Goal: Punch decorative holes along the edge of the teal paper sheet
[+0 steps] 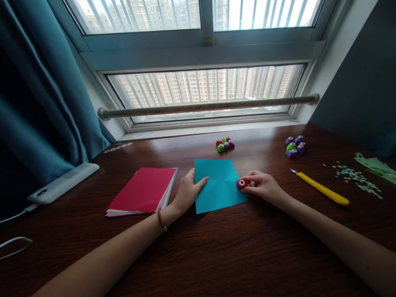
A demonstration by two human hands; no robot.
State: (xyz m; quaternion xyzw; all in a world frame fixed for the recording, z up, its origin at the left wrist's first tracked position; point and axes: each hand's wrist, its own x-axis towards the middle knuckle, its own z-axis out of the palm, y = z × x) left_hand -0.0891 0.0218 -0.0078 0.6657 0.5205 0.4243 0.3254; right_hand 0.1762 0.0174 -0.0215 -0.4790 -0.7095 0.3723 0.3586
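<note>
Head — punch (241, 184) in right hand (263, 186), blue paper (217, 187)

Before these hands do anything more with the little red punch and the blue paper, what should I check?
1. Blue sheet held: ok, left hand at its left edge, thumb on top.
2. Red punch in hand: ok, right hand grips it at the sheet's right edge.
3. Paper properly inside the punch: cannot tell, hidden.
4. Yellow-handled knife apart from both hands: ok.
5. Its blade covered: not ok, the tip is bare.
6. Paper stack apart from the blue sheet: ok.
</note>
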